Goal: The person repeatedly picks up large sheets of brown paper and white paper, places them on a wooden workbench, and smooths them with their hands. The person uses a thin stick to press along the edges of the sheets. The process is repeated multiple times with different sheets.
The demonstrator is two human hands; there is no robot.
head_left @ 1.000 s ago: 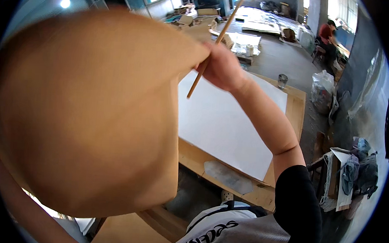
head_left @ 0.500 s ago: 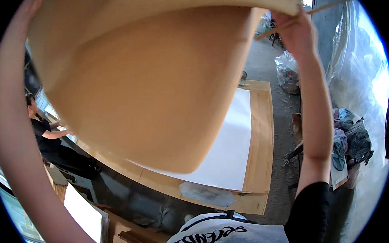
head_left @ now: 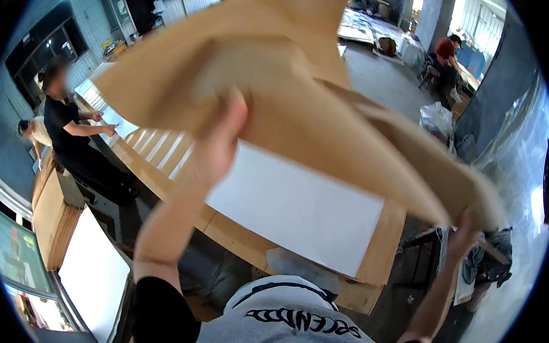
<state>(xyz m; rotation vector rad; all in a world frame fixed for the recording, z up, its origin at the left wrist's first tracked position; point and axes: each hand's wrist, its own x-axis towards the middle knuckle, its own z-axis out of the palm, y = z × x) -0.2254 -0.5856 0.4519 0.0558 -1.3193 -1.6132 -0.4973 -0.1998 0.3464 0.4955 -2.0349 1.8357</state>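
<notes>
A large, flexible brown sheet (head_left: 375,152) of paper or thin card hangs curved above the table, blurred by motion. My left hand (head_left: 220,134) grips its near edge around the middle, thumb on top. At the sheet's right end, my right hand (head_left: 462,234) is closed on the drooping edge; some of its fingers are blurred. Beneath lies a smooth white sheet (head_left: 297,204) on the wooden table (head_left: 246,241), partly covered from view by the brown one. A translucent crumpled piece (head_left: 300,266) lies at the table's near edge.
A co-worker in black (head_left: 72,123) stands left of the table, hands over its far part, where white strips (head_left: 158,147) lie. Stacked boards (head_left: 54,222) and a white panel (head_left: 95,277) stand at lower left. Clear plastic sheeting (head_left: 512,140) hangs at right, near piled cloths (head_left: 496,264).
The brown sheet has come down and swung to the right, bending in the middle. My left hand has moved inward from the far left, and my right hand has dropped lower.
</notes>
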